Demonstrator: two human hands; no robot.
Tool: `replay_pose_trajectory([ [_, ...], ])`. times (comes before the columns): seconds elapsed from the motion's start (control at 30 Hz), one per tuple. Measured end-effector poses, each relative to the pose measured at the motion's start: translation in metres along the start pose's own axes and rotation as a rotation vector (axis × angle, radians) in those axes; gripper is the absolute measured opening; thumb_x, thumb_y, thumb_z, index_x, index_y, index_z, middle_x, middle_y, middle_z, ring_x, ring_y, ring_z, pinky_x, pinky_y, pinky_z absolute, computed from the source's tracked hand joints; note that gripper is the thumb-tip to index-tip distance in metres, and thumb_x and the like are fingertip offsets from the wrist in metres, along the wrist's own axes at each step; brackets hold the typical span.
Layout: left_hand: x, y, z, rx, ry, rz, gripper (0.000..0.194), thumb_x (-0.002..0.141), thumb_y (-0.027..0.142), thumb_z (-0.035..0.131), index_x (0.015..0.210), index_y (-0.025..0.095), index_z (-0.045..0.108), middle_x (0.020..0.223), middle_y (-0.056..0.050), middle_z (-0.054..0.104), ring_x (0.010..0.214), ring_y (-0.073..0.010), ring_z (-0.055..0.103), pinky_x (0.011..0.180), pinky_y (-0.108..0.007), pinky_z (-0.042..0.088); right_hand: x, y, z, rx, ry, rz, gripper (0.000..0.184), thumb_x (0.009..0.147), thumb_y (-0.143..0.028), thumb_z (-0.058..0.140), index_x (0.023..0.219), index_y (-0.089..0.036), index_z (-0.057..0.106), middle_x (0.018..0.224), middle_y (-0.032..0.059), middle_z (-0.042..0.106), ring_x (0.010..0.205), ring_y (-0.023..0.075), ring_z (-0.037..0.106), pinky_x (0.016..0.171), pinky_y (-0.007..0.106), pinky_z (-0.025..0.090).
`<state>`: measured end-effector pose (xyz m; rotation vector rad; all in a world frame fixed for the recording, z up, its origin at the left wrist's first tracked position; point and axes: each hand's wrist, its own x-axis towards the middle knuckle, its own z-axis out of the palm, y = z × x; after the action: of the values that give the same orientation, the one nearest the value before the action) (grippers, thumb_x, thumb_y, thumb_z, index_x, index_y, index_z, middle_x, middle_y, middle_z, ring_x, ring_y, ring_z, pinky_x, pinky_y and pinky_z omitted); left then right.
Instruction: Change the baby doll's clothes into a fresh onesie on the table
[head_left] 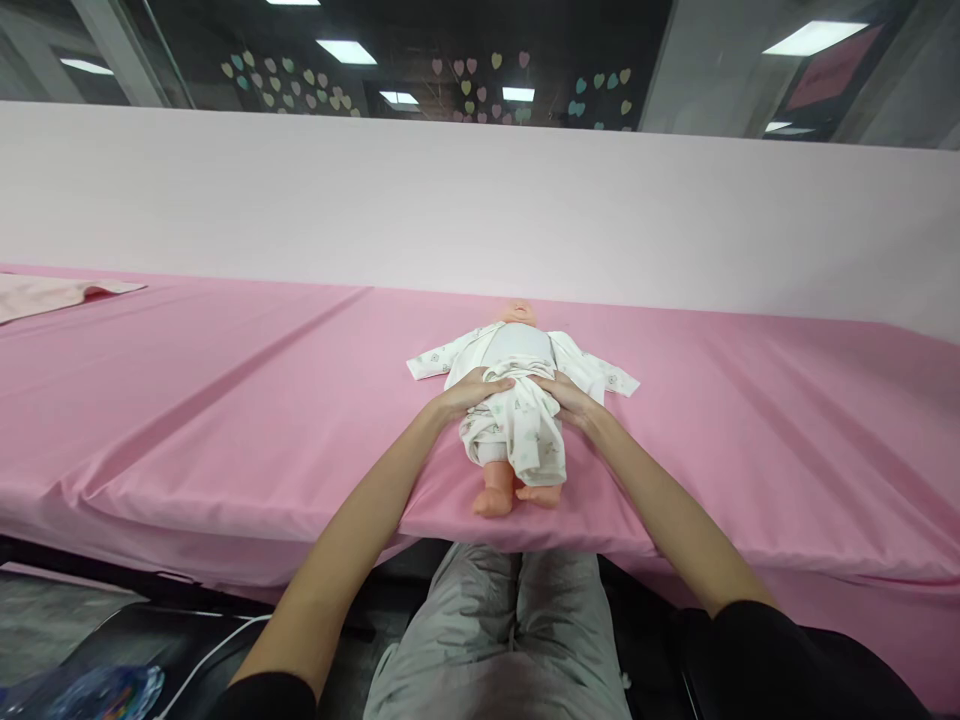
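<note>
A baby doll [520, 313] lies on its back, feet toward me, at the front of a pink-covered bed. Its white patterned top [450, 355] is laid out with both sleeves spread sideways. White patterned baby trousers [534, 440] are bunched at the waist and drape over the legs; two bare feet [495, 498] stick out below. At the left side of the waist, my left hand [478, 392] is closed on the bunched trousers, thumb on top. My right hand [568, 395] grips the same cloth from the other side. The fingertips of both hands are partly hidden by cloth.
The pink sheet [262, 400] is creased and hangs over the bed's front edge. A pale folded cloth [52, 295] lies at the far left. Behind the bed runs a white wall [450, 210] below dark glass. A black surface with a white cable [210, 655] is at lower left.
</note>
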<state>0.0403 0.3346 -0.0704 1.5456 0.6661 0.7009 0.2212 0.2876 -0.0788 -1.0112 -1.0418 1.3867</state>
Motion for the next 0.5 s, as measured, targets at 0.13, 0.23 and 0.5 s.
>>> replay_pose_trajectory([
  [0.13, 0.000, -0.001, 0.001, -0.164, 0.006, -0.066, 0.047, 0.065, 0.047, 0.072, 0.092, 0.010, 0.064, 0.080, -0.010, 0.068, 0.072, -0.0179, 0.063, 0.066, -0.027, 0.048, -0.007, -0.009, -0.002, -0.109, -0.209, 0.061, 0.048, 0.066, -0.021, 0.075, 0.111, -0.017, 0.060, 0.109, 0.0088, 0.066, 0.095, 0.0201, 0.064, 0.083, 0.031, 0.053],
  [0.23, -0.004, 0.003, 0.001, -0.158, -0.033, -0.033, 0.045, 0.063, 0.040, 0.075, 0.096, 0.011, 0.065, 0.090, -0.010, 0.069, 0.081, -0.0192, 0.064, 0.075, -0.028, 0.049, -0.011, -0.013, -0.005, -0.168, -0.333, 0.070, 0.062, 0.061, -0.015, 0.077, 0.119, -0.019, 0.056, 0.113, 0.0078, 0.064, 0.103, 0.0215, 0.061, 0.088, 0.034, 0.052],
  [0.5, -0.008, 0.004, -0.002, -0.068, -0.013, -0.045, 0.077, 0.057, 0.022, 0.080, 0.127, 0.020, 0.047, 0.126, -0.011, 0.055, 0.112, -0.0242, 0.055, 0.089, -0.032, 0.047, -0.002, -0.004, -0.014, -0.020, -0.220, 0.072, 0.043, 0.064, -0.015, 0.075, 0.105, -0.013, 0.062, 0.106, 0.0096, 0.067, 0.089, 0.0190, 0.066, 0.082, 0.030, 0.054],
])
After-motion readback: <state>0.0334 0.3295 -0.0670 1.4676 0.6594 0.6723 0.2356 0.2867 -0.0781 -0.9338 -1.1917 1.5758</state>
